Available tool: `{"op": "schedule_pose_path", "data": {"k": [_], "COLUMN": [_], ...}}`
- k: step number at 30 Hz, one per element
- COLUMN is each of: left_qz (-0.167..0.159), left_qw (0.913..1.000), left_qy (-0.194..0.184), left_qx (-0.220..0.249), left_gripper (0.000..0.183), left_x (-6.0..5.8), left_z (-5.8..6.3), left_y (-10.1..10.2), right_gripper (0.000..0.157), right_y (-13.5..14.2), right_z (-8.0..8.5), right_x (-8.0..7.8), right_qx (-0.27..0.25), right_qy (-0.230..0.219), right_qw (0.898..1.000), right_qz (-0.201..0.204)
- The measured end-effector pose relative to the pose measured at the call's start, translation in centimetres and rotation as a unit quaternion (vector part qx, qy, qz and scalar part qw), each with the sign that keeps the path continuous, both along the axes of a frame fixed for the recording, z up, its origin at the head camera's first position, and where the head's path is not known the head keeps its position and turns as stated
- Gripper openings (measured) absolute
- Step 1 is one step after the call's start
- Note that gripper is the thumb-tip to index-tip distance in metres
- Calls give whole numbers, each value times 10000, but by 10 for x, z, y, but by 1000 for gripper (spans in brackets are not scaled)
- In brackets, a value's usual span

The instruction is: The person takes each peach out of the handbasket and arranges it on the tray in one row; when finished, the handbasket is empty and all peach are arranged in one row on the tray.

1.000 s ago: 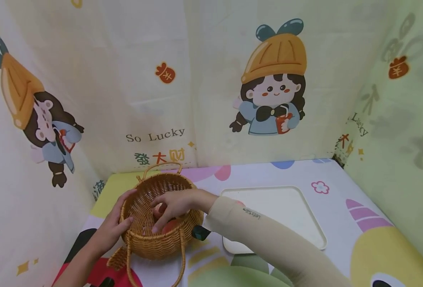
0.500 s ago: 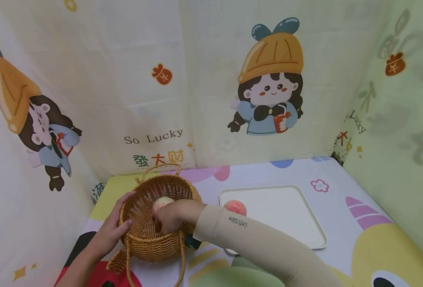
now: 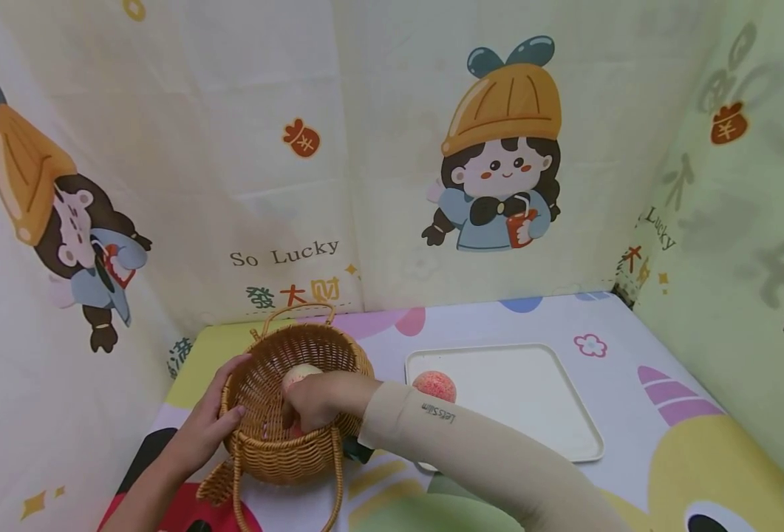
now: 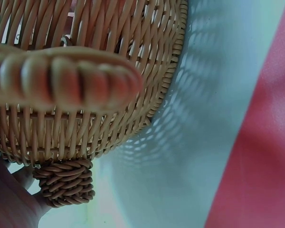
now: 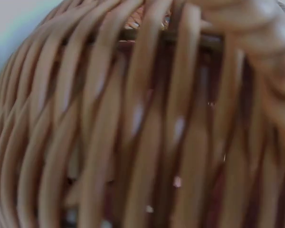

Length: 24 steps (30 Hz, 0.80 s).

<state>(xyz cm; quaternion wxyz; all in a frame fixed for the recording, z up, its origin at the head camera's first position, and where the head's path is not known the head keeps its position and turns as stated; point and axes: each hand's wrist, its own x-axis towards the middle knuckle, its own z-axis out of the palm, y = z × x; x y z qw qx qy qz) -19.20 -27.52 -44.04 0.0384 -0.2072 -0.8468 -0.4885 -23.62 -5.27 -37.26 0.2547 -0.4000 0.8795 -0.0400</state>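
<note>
A round wicker basket (image 3: 292,462) stands at the left of the table, tilted with its mouth showing. My left hand (image 3: 208,417) holds its left rim, thumb over the edge. My right hand (image 3: 318,403) is inside the basket, fingers curled down on a pinkish-red peach (image 3: 296,430), which the hand mostly hides. A pale peach with pink speckles (image 3: 301,374) lies just behind that hand. The left wrist view shows the woven side (image 4: 118,123) and part of the left hand (image 4: 12,194). The weave (image 5: 147,123) fills the right wrist view, and no fingers are visible there.
A white rectangular tray (image 3: 518,399) lies to the right. On its left part sits a speckled pink-red peach (image 3: 434,386), partly behind the right sleeve (image 3: 471,443). One basket handle (image 3: 338,480) hangs toward me; the other handle (image 3: 298,307) stands behind.
My right hand has gone from spread fingers to curled ones, deeper in the basket. The pale peach now shows behind it, and the tray's peach is more exposed. The left hand stays on the rim.
</note>
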Motion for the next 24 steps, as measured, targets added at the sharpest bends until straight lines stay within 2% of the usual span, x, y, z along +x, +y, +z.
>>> {"op": "schedule_pose_path", "data": {"k": [6,9,13,20,22,24], "left_qz": [-11,-2,13,57,40,18], "left_qw": [10000,10000,10000,10000,10000,10000], "left_qy": [-41,-32,16,-20,-26,9], "left_qx": [8,-5,-13,-27,-26,-25], "left_gripper": [76,76,75,76,75,74], "left_x": [-1,0,0,-1,0,0], "left_z": [0,0,0,-3,-2,-1], "left_y": [-1,-1,-1,-1,-1,-2], "right_gripper": [21,17,24,11,17,31], "right_y": [0,-1,0,1,1,3], "right_z": [-1,-1,-1,-3,-2,-1], "right_x": [0,0,0,0,0,-1], "right_qx": [173,-34,-300,-29,-189,-532], "right_qy": [-96,121,346,29,230,491], "right_qw": [9998,9999,9989,10000,9996,9974], "right_qz": [28,106,103,-37,11,-17]}}
